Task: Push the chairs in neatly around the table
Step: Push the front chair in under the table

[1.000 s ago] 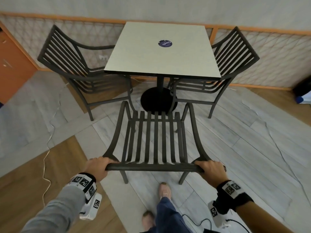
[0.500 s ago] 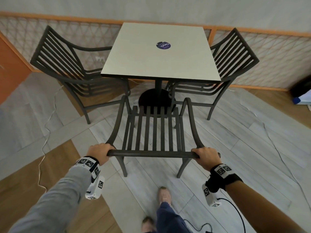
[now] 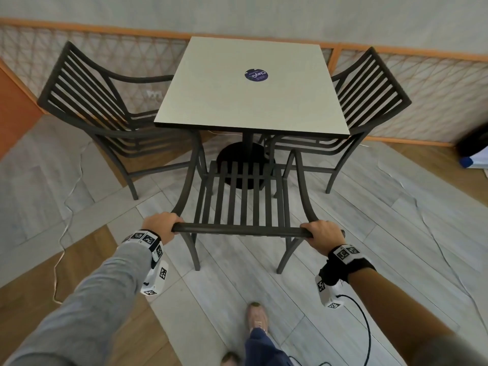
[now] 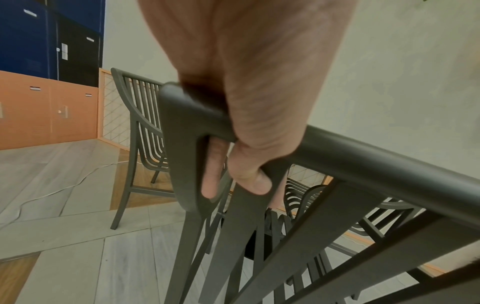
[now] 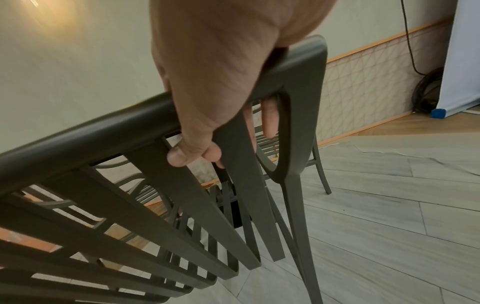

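Observation:
A dark slatted near chair [image 3: 244, 196] stands in front of me, its seat front reaching under the near edge of the square pale table [image 3: 250, 101]. My left hand [image 3: 161, 227] grips the left end of its top rail [image 4: 363, 156]; fingers curl round the rail [image 4: 249, 176]. My right hand [image 3: 320, 237] grips the right end, fingers wrapped over the rail corner [image 5: 298, 67]. A second chair [image 3: 105, 114] sits at the table's left side and a third chair [image 3: 364, 112] at its right, both partly under the tabletop.
A round black table base [image 3: 243, 165] stands under the tabletop. A low lattice fence [image 3: 422, 96] runs behind the table. A thin white cable [image 3: 63, 220] trails over the floor at left. My shoe [image 3: 257, 318] is on the grey planks behind the chair.
The near chair has slid forward toward the table with both hands on its top rail, and I have stepped after it. The side chairs have not moved.

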Action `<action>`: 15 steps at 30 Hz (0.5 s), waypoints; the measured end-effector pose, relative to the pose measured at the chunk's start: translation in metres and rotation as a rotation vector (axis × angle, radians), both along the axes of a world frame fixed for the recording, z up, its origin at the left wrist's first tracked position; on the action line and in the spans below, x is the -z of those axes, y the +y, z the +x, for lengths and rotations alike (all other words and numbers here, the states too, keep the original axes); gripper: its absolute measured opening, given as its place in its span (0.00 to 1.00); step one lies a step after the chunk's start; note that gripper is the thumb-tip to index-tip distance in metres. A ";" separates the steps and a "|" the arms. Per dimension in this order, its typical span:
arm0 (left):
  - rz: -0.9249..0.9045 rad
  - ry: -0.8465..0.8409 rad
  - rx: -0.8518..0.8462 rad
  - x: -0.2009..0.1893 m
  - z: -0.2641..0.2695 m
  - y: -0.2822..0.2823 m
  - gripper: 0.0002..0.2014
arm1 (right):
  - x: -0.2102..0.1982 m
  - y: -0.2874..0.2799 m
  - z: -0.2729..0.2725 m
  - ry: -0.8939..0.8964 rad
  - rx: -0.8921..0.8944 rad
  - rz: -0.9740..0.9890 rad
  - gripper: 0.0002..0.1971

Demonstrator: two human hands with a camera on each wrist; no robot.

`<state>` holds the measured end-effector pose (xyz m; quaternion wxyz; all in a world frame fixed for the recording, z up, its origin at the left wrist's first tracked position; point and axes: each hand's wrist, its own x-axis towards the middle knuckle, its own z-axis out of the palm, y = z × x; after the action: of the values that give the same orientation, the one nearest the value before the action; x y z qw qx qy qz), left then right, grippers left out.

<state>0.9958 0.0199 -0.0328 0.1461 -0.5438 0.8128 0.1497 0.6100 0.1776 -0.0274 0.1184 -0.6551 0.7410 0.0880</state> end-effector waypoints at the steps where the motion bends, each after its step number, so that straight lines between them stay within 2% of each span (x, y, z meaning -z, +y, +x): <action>1: -0.003 0.003 0.003 0.001 -0.002 -0.003 0.13 | 0.001 -0.004 -0.003 0.004 0.004 0.000 0.07; 10: 0.006 0.017 -0.003 0.001 -0.014 -0.020 0.12 | -0.004 -0.026 -0.015 0.040 0.000 0.031 0.05; 15: 0.003 0.024 -0.033 -0.002 -0.017 -0.019 0.12 | -0.013 -0.030 -0.016 0.003 0.025 0.057 0.07</action>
<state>0.9789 0.0007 -0.0307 0.1345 -0.5550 0.8052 0.1599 0.5938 0.1481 -0.0143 0.1369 -0.6420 0.7465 0.1084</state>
